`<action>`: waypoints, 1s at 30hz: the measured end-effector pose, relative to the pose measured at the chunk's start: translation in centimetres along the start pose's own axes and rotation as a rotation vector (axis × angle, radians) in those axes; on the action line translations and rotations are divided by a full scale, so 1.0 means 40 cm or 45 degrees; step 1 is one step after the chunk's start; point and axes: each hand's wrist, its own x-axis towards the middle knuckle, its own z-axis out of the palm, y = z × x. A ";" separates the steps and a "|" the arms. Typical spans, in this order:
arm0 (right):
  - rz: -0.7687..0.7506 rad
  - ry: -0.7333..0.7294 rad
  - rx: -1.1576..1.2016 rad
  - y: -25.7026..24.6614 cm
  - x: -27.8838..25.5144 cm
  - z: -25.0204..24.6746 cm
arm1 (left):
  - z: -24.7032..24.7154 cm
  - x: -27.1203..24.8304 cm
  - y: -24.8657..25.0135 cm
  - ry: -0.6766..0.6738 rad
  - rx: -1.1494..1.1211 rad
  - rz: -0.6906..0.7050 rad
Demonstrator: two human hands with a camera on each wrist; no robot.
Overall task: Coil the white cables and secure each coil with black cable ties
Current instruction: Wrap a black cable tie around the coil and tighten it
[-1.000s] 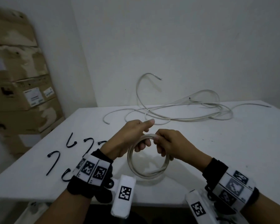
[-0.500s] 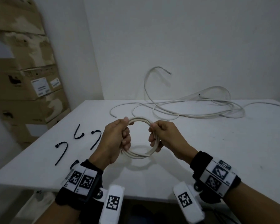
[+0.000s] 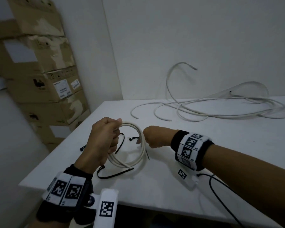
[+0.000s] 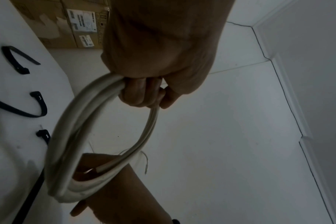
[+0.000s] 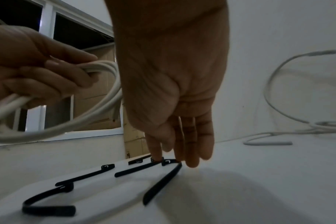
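My left hand (image 3: 104, 139) grips a coiled white cable (image 3: 142, 142) and holds it upright above the table; its fingers (image 4: 142, 94) curl round the strands of the coil (image 4: 67, 136). My right hand (image 3: 148, 137) reaches down just right of the coil. Its straight fingertips (image 5: 190, 160) touch the bent head end of a black cable tie (image 5: 163, 180) lying on the table. Several more black ties (image 5: 48, 201) (image 3: 115, 176) lie around it. The coil (image 5: 98, 115) hangs to the left of my right palm.
Loose white cables (image 3: 204, 112) sprawl at the back right of the white table (image 3: 204, 162), one end arching up by the wall. Stacked cardboard boxes (image 3: 39, 79) stand left of the table. A thin black wire (image 3: 220, 195) trails from my right wrist over the table's front.
My right hand has let go of the coil and dropped to the cable ties. The left hand now holds the coil alone, turned more upright. The view has swung left.
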 end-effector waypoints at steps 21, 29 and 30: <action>0.599 -0.035 0.393 0.253 -0.325 -0.014 | 0.286 -0.016 0.035 -0.272 0.051 0.005; 0.632 1.105 1.247 0.316 -0.611 -0.030 | 0.526 -0.040 0.030 -0.456 0.030 -0.009; 0.644 1.254 1.315 0.314 -0.631 -0.022 | 0.554 -0.046 0.027 -0.480 0.029 -0.015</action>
